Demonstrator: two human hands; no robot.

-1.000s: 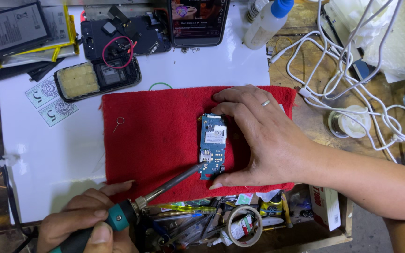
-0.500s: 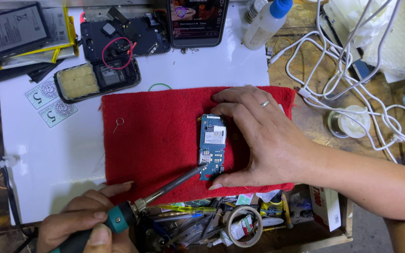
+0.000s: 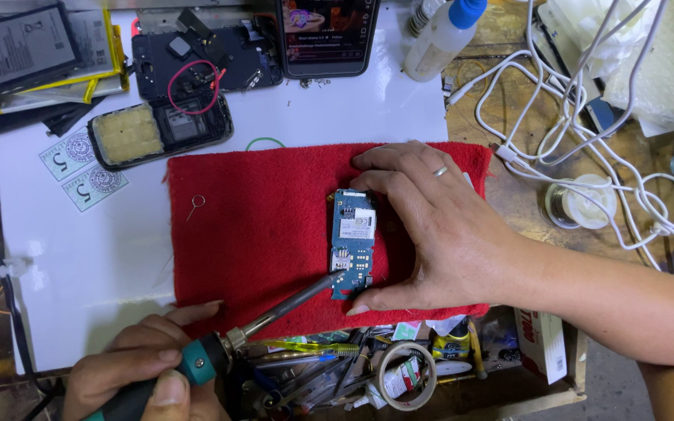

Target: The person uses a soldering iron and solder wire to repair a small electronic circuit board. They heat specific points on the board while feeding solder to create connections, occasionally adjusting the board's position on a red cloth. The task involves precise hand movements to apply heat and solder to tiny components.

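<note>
A small blue circuit board (image 3: 352, 243) lies upright on a red cloth (image 3: 259, 226). My right hand (image 3: 431, 230) rests on the cloth and pinches the board's right edge between thumb and fingers; a ring sits on one finger. My left hand (image 3: 146, 378) at the bottom left grips the teal handle of a soldering iron (image 3: 274, 313). The iron's metal tip touches the lower left part of the board.
A white mat (image 3: 79, 257) lies under the cloth. Opened phone shells (image 3: 161, 132), a lit phone (image 3: 325, 35), batteries (image 3: 21, 47) and a squeeze bottle (image 3: 446, 35) sit at the back. White cables (image 3: 587, 140) and a solder spool (image 3: 579, 204) lie at right. Tape roll (image 3: 406, 374) and tools crowd the front edge.
</note>
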